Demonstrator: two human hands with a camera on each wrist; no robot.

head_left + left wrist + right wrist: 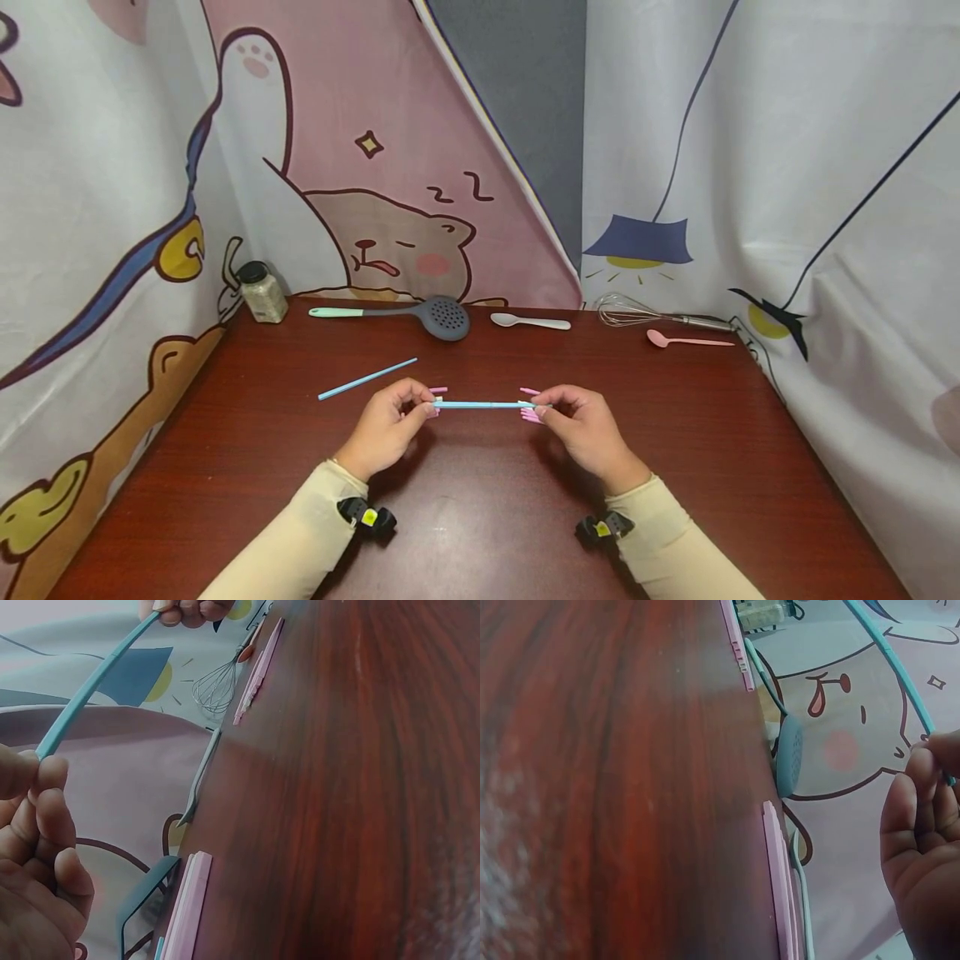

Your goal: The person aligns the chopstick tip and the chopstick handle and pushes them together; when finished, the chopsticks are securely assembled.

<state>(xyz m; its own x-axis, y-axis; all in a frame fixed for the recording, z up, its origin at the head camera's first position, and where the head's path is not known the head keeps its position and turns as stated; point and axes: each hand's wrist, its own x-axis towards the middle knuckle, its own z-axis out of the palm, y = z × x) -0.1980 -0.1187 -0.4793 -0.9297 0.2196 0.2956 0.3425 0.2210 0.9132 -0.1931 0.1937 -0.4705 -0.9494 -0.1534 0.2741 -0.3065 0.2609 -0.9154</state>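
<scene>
Both hands hold one light-blue chopstick [480, 405] level above the table, in the middle of the head view. My left hand [386, 425] pinches its left end between thumb and fingers, and my right hand [588, 429] pinches the right end. In the left wrist view the chopstick [90, 682] stretches from one hand to the other, raised off the tabletop. Behind the left hand lies a second blue chopstick [367, 379], slanting on the table. Pink chopsticks [531, 419] lie in two groups, one beyond each hand and partly hidden by it.
Along the back of the dark red-brown table [480, 517] are a jar with a black lid [264, 296], a grey skimmer [444, 318], a white spoon [532, 322], a wire whisk [637, 312] and a pink spoon [686, 340]. Printed cloth hangs behind and at both sides.
</scene>
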